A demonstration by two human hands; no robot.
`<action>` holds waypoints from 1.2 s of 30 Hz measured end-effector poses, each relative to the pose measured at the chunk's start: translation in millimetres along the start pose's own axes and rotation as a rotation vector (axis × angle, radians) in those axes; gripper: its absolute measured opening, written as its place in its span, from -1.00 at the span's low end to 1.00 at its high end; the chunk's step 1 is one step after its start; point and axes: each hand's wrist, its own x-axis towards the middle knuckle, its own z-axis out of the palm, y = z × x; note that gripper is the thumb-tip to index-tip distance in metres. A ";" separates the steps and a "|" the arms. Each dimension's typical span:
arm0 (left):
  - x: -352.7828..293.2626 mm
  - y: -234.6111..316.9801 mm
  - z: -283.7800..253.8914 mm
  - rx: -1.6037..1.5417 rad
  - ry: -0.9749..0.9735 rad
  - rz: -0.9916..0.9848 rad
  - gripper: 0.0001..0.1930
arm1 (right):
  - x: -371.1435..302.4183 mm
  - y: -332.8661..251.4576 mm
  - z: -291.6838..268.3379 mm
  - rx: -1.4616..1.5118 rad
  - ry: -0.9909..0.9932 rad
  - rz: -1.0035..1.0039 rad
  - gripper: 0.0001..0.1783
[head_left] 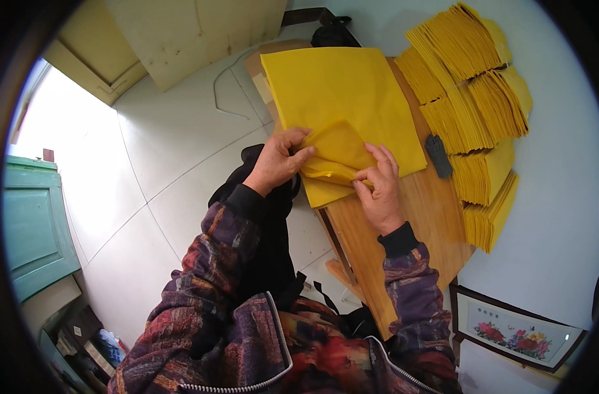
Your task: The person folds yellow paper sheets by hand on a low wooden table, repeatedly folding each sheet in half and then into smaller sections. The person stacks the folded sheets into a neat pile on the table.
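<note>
A large flat yellow stack [352, 79] of thin sheets or bags lies on the wooden table [404, 217] in front of me. On its near part, a smaller piece of thin yellow sheet [342, 146] is raised and partly folded, with a shiny crease along its near edge. My left hand [279, 159] pinches its left side between thumb and fingers. At its near right corner, my right hand [381, 189] grips the folded edge with thumb and forefinger. Whether the piece is a single sheet or a bag, I cannot tell.
Several bundles of folded yellow pieces [467, 111] are piled along the wall at the right. A small dark grey object [438, 156] lies beside the stack. Left are a tiled floor [174, 151] and a green cabinet [40, 220]. A framed flower picture [513, 328] stands lower right.
</note>
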 end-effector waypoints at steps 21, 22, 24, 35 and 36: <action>1.0 2.4 -2.2 0.027 -0.049 -0.055 -0.81 | -5.1 -0.8 4.4 -0.018 0.118 0.043 -0.60; 1.0 1.1 -0.8 0.054 -0.019 -0.049 -0.82 | -6.8 -1.1 5.1 -0.055 0.138 0.012 -0.55; 0.1 0.2 1.5 0.031 0.000 -0.051 -0.82 | -9.7 -0.6 7.0 -0.134 0.179 -0.079 -0.45; -0.4 1.0 1.2 0.055 0.018 -0.055 -0.79 | -9.9 1.0 8.7 -0.221 0.050 -0.158 -0.94; -0.4 0.7 0.9 0.051 0.010 -0.050 -0.79 | -8.5 0.5 7.3 -0.220 0.041 -0.151 -0.95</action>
